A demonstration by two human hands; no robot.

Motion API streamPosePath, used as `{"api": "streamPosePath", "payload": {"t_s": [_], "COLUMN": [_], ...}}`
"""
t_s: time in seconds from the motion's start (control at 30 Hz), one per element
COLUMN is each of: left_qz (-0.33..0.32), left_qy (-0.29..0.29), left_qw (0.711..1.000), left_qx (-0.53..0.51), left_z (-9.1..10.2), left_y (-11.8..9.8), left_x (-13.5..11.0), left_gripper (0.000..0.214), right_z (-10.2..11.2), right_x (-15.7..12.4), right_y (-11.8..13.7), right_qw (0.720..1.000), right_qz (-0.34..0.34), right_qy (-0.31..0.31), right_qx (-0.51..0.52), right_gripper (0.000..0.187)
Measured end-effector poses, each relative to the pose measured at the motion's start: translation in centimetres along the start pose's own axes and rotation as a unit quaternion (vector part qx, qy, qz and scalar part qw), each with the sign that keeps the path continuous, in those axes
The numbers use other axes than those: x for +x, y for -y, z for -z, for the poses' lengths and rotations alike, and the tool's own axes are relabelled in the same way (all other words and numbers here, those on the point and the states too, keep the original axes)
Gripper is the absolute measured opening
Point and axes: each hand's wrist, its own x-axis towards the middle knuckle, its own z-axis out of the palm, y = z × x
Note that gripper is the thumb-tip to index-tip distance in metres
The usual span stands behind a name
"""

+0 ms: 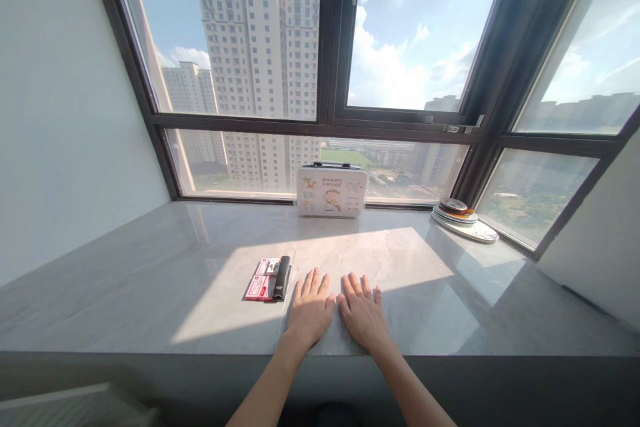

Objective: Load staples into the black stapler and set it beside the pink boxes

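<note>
My left hand [311,310] lies palm down on the pale marble sill [210,323], fingers stretched out, holding nothing. Beside it, my right hand [364,312] rests flat in the same way, with its fingers slightly spread. The two thumbs are close to each other with a narrow gap between. Just left of my left hand is a black stapler [282,278], set lengthwise away from me. Against the stapler's left side are small red-and-white boxes [260,287], which look like staple boxes; the stapler partly covers their edge.
A white case [332,192] with cartoon prints and a dark handle stands upright against the window. At the back right corner sits a stack of plates or round flat pieces [463,220]. Dark window frames [240,123] rise behind the sill, and a white wall [65,113] bounds the left.
</note>
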Motion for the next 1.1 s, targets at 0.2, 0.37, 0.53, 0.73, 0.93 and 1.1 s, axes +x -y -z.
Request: {"api": "streamPosePath", "payload": {"t_s": [0.2, 0.37, 0.53, 0.73, 0.93, 1.1], "left_qz": [-0.003, -0.005, -0.009, -0.015, -0.01, -0.008], "left_qy": [-0.006, -0.007, -0.005, 0.002, 0.005, 0.002], "left_qw": [1.0, 1.0, 1.0, 1.0, 1.0, 1.0], "left_qx": [0.006, 0.01, 0.014, 0.016, 0.019, 0.02], "left_z": [0.2, 0.34, 0.36, 0.22, 0.15, 0.22], "left_y": [-0.06, -0.08, -0.06, 0.01, 0.03, -0.02], "left_x": [-0.07, -0.1, -0.06, -0.07, -0.09, -0.09], "left_gripper": [0.059, 0.059, 0.058, 0.058, 0.06, 0.061], "right_z": [-0.02, 0.07, -0.01, -0.26, -0.33, -0.51], "right_x": [-0.03, -0.11, -0.07, 0.09, 0.02, 0.03], "right_y": [-0.05, -0.04, -0.1, -0.24, -0.29, -0.36], "right_qw": [1.0, 1.0, 1.0, 1.0, 1.0, 1.0], "right_qz": [0.003, 0.006, 0.004, 0.007, 0.013, 0.016], "right_qy": [-0.006, -0.007, -0.009, -0.007, -0.008, -0.015], "right_qx": [0.003, 0.001, 0.001, 0.003, -0.006, -0.008], "right_gripper": [0.06, 0.06, 0.06, 0.06, 0.061, 0.061]}}
